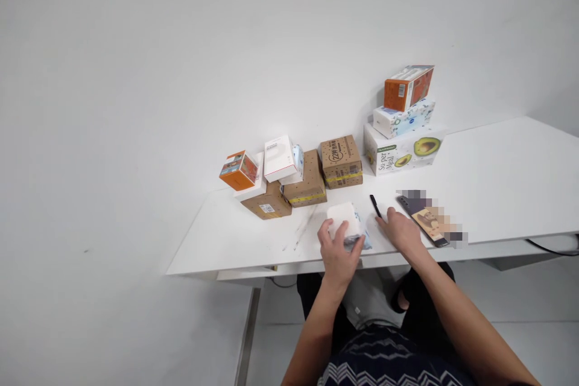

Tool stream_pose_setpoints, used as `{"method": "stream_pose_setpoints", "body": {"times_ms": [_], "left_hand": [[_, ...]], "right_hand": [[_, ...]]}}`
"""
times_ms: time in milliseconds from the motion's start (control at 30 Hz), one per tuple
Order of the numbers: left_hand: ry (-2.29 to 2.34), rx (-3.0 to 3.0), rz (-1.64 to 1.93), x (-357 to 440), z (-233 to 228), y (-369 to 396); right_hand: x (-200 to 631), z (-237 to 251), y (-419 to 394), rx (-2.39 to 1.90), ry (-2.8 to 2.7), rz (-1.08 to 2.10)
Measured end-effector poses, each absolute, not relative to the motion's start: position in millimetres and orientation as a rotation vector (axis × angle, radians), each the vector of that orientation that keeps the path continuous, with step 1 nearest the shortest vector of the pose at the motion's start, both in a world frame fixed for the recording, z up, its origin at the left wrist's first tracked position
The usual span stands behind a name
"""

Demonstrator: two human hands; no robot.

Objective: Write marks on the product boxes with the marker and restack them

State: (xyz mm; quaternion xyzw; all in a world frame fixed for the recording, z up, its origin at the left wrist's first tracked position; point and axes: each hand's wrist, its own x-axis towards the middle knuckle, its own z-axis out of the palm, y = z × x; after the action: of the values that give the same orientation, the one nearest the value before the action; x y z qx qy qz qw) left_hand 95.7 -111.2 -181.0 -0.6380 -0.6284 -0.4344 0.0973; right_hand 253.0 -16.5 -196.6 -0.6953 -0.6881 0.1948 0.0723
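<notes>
At the table's front edge, my left hand (339,253) grips a white tissue pack (341,217) with blue print on its side, fingers across its top and thumb at its right. The pack's underside is hidden. My right hand (400,230) lies low over the table with its fingers closed at the near end of a black pen (374,205); the fingertips are partly hidden. Just right of that hand lies a phone (425,217) with a picture on its back, partly blurred.
Along the wall stand brown cartons (341,160), with white boxes (278,158) and an orange box (239,170) stacked at the left. Farther right, an avocado-print box (402,149) bears a blue-white box (404,119) and another orange box (408,87). Dark smudges mark the white table (488,181).
</notes>
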Motion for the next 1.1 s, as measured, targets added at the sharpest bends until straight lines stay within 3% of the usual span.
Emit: {"method": "stream_pose_setpoints", "body": {"times_ms": [400,600,733,1100], "left_hand": [[-1.813,-1.994,-1.134,111,-185,-113],[-1.765,-1.996,-1.129,114,-190,-112],[-1.772,-1.970,-1.125,115,-191,-111],[-1.737,-1.967,-1.191,110,-197,-109]], "right_hand": [[264,-191,-12,-1.772,-1.804,0.905],[256,-146,-27,-1.050,-1.077,1.169],[232,-128,-37,-0.917,-1.222,1.185],[205,-128,-41,-1.221,-1.816,0.836]]}}
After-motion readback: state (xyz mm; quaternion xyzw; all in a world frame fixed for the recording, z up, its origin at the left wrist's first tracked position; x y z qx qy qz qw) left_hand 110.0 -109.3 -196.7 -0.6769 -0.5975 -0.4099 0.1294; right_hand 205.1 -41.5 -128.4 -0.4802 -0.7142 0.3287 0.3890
